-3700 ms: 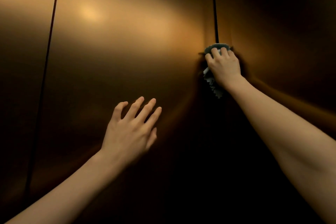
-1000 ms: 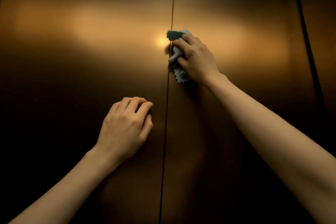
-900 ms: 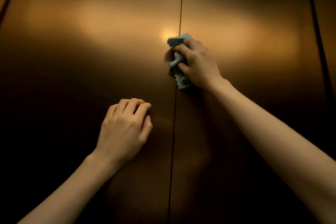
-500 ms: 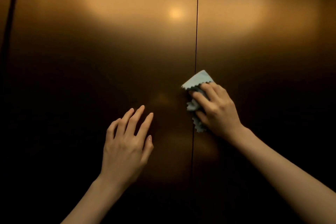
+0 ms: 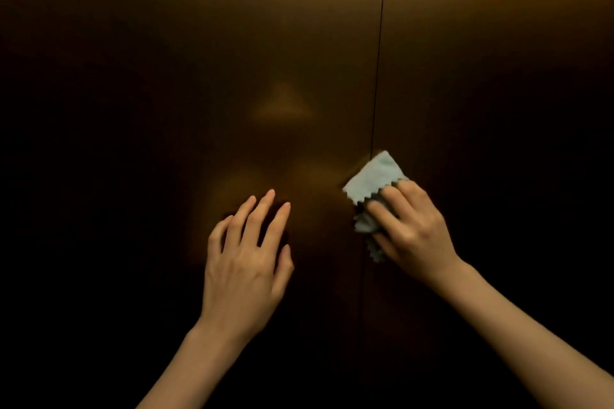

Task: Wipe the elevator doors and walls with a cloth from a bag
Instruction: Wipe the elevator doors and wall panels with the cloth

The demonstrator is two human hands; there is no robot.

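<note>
Gripping pale-blue cloth (image 5: 375, 181) with right hand (image 5: 410, 226), pressing on door seam (image 5: 377, 76) | Resting left hand (image 5: 247, 257) flat, fingers released, on left door panel (image 5: 199, 60)

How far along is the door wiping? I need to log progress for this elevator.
Done: the pale blue zigzag-edged cloth is out and in use; no bag shows. In hand: the right hand presses it over the dark vertical seam between the brushed bronze metal door panels, while the left hand lies open on the left panel. Left: the frame cannot show which areas are already clean.
</note>
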